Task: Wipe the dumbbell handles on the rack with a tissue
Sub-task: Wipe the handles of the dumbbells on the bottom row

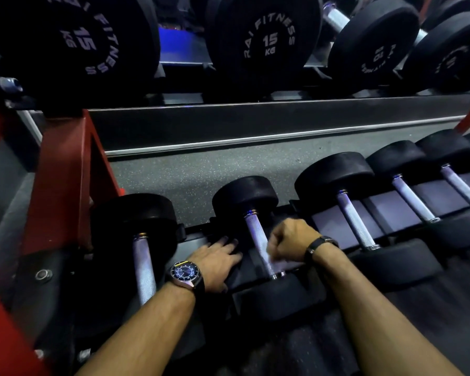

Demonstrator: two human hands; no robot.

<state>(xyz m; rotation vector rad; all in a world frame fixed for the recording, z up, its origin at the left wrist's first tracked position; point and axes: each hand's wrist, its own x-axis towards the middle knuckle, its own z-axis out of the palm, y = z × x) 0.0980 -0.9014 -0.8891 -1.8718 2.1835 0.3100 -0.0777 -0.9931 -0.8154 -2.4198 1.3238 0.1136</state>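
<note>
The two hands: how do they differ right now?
The left hand lies flat with straight fingers on the rack; the right hand is curled, holding a tissue against a dumbbell handle. The left wrist wears a round-dial watch, the right a slim band. Both are bare.

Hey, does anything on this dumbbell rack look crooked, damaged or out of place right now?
Nothing stands out. The dumbbells on the lower rack sit in a tidy row in their cradles. The right hand holds a tissue on one handle; the left hand rests beside it.
</note>
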